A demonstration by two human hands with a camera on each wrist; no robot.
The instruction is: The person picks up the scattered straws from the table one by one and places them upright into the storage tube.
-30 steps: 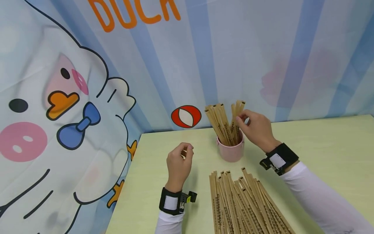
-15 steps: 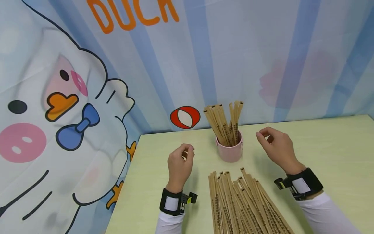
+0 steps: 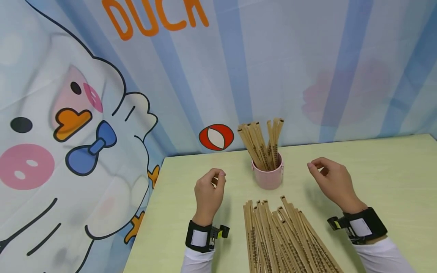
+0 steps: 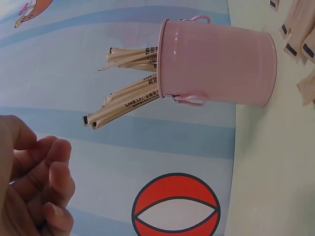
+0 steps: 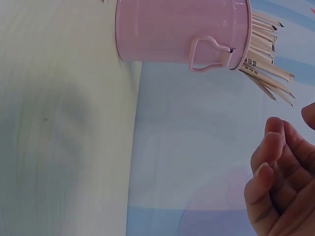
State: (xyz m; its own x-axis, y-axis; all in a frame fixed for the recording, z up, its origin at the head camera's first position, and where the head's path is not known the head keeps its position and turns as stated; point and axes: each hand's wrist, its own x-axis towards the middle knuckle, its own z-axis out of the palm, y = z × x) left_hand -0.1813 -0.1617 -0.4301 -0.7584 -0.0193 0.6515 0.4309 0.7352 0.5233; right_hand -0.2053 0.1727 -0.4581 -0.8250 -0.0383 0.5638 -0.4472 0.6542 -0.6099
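Observation:
A pink bucket (image 3: 268,177) with small side handles stands upright near the back of the table. Several slim brown paper-wrapped sticks, which look like wrapped straws (image 4: 129,101), lean in it in two bunches. To the bucket's left, my left hand (image 3: 209,195) hovers with fingers loosely curled and nothing in them. My right hand (image 3: 334,185) is apart from the bucket on its right side, also loosely curled; the right wrist view shows its fingers (image 5: 268,147) bare. In front of the bucket lies a spread pile of the same wrapped sticks (image 3: 286,239).
The pale yellow-green table (image 3: 403,178) meets a blue striped cloth backdrop (image 3: 280,68) at its back edge. A printed duck (image 3: 109,204) covers the backdrop on the left. The pile runs out of the head view at the bottom.
My right hand has let go of the sticks at the bucket and moved right and toward me. The bucket, the pile and my left hand have stayed almost in place.

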